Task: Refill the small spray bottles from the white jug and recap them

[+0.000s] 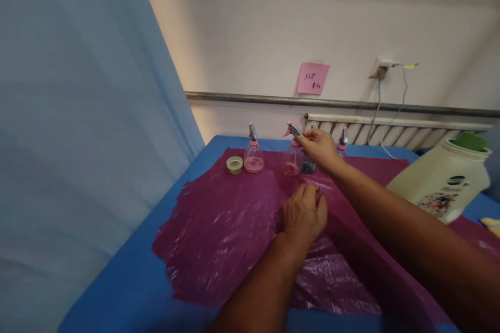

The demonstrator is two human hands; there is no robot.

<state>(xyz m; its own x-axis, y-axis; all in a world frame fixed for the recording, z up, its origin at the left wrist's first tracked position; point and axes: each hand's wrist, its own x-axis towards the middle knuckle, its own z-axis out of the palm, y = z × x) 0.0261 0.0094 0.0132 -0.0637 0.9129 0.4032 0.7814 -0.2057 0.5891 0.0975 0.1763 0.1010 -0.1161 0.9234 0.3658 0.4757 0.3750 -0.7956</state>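
Observation:
My right hand reaches to the back of the table, its fingers pinched at the grey-and-pink head of a clear spray bottle with a little red liquid. Just behind that hand stands a spray bottle with dark liquid, partly covered. My left hand rests on the purple plastic sheet with its fingers curled in; whatever may be inside them is hidden. Left of the red bottle are a spray bottle with pink liquid and a small lidded cup. Another spray bottle shows behind my right forearm.
A cream plastic jug with a green top leans at the right. Blue cloth lies under the sheet. A blue curtain hangs at the left. Behind are a metal rail, a radiator and a socket with cables.

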